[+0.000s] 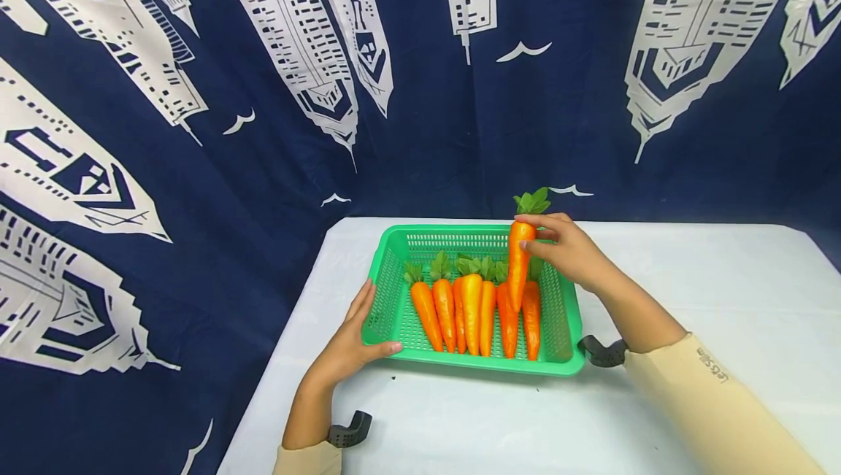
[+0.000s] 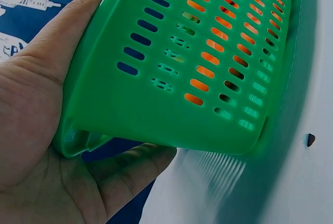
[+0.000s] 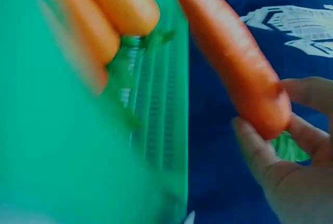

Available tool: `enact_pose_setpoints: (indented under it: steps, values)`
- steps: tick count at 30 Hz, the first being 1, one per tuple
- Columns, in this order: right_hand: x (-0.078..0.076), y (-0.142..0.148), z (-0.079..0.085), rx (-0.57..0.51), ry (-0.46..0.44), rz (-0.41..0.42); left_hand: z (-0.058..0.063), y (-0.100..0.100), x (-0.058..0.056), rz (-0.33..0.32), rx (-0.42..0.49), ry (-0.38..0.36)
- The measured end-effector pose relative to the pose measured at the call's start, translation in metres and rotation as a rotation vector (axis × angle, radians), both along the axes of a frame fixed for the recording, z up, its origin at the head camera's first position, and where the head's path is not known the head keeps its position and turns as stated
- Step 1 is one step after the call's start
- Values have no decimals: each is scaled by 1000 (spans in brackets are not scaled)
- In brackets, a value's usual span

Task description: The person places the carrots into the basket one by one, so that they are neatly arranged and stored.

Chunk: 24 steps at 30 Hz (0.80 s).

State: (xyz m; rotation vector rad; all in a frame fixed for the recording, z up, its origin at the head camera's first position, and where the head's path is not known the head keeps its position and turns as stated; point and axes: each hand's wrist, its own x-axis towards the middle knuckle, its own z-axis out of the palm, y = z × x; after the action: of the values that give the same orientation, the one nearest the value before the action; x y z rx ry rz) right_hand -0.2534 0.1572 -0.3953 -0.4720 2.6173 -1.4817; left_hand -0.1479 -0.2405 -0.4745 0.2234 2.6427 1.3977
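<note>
A green plastic basket (image 1: 476,364) with slotted walls stands on the table and holds several orange carrots (image 1: 471,314) in a row, their leafy tops toward the far side. My right hand (image 1: 563,249) pinches one carrot (image 1: 518,260) near its leafy end, raised above the basket's right part with the tip pointing down. In the right wrist view, this carrot (image 3: 237,57) lies between thumb and fingers. My left hand (image 1: 348,344) holds the basket's near left corner, fingers along the left side and thumb at the front rim. The left wrist view shows that hand (image 2: 47,99) against the basket's wall (image 2: 114,94).
A white cloth covers the table (image 1: 460,424). Behind and to the left hangs a dark blue curtain (image 1: 420,154) with white buildings printed on it. Black straps with camera mounts (image 1: 351,431) sit at both wrists.
</note>
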Motion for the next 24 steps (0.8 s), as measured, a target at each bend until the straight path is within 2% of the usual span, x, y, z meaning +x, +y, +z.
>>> enact_pose_setpoints:
  steps: [7, 13, 18, 24]
  values:
    - [-9, -23, -13, 11, -59, 40, 0, 1, 0, 2, 1, 5]
    - [-17, -36, -24, 32, -147, 84, 0, 1, -1, 0, 8, 6]
    - [-21, -45, -33, 110, -214, 99, 0, 1, -1, -1, 5, 7]
    - [-21, -51, -42, 257, -169, 105, -2, 0, -1, -2, -2, 5]
